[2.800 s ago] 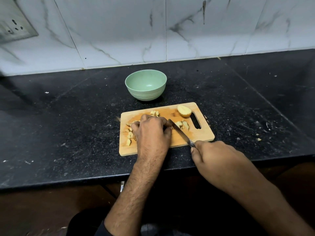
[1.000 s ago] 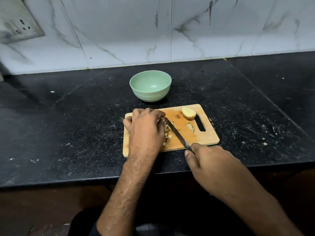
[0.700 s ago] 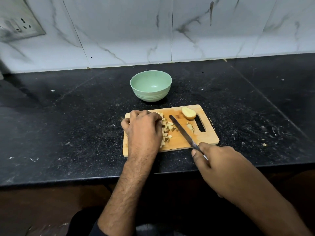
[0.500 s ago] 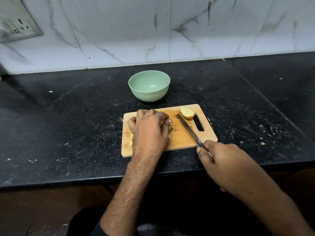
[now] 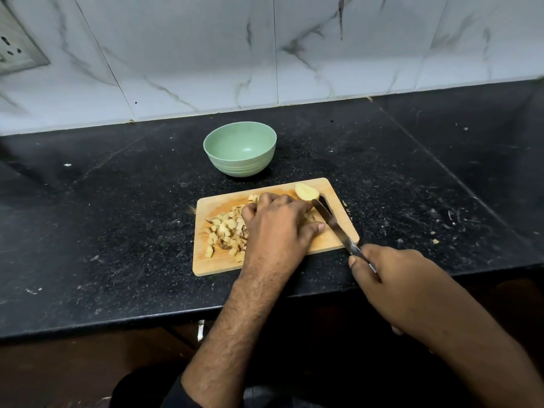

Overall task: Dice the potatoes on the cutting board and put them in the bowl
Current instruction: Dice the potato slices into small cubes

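A wooden cutting board (image 5: 212, 263) lies on the black counter. A pile of diced potato (image 5: 226, 231) covers its left half. A potato half (image 5: 306, 191) sits at the board's far right corner, beside the handle slot. My left hand (image 5: 278, 231) lies on the board's middle with curled fingers over potato pieces; what it holds is hidden. My right hand (image 5: 391, 282) grips the knife (image 5: 334, 225) by its handle, the blade angled across the board's right side just past my left thumb. The empty green bowl (image 5: 240, 148) stands behind the board.
The black counter (image 5: 103, 219) carries scattered crumbs, mostly at the right. A white marble-tiled wall (image 5: 265, 54) backs it, with a socket plate (image 5: 14, 51) at the upper left. The counter's front edge runs just below the board.
My left hand has shifted right across the board, uncovering the diced pile on the left. The knife blade has moved right and now lies close to the potato half.
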`<state>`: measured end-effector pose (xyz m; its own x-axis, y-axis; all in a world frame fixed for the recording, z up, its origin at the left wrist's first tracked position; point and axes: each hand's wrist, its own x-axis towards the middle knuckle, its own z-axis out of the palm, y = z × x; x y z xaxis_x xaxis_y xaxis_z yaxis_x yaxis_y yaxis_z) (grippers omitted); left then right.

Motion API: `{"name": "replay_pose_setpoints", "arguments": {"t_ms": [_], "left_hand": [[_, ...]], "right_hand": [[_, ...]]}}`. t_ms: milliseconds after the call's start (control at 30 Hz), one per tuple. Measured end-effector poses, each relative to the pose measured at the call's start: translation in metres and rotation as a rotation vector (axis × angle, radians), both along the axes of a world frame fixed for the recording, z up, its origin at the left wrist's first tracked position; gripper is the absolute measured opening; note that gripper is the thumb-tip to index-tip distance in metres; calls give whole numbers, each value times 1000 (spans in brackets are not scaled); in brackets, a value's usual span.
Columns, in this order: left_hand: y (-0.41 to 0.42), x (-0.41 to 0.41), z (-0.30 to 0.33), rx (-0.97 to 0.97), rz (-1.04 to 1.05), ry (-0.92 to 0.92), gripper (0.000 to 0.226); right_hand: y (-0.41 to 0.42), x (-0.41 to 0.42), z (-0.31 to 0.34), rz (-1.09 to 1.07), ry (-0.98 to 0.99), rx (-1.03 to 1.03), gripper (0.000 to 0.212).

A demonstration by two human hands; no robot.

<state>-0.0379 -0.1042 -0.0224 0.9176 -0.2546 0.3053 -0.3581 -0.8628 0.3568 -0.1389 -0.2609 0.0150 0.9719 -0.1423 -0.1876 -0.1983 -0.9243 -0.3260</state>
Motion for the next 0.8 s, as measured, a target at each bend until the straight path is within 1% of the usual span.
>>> {"name": "replay_pose_setpoints", "arguments": {"t_ms": [167, 333, 533, 667, 800], "left_hand": [[-8, 1, -5, -18, 6, 19, 37], [2, 0, -1, 7, 37, 13, 35], [16, 0, 0, -49, 56, 57, 44], [19, -1, -3, -96, 64, 54, 47], [18, -3, -4, -109, 90, 32, 38]], "right_hand": [[-5, -3, -7, 12, 19, -42, 34], [5, -3, -11, 65, -7, -18, 35], [12, 2, -15, 85, -21, -10, 36], [14, 2, -13, 77, -51, -14, 36], [17, 2, -12, 74, -62, 10, 35]]}}
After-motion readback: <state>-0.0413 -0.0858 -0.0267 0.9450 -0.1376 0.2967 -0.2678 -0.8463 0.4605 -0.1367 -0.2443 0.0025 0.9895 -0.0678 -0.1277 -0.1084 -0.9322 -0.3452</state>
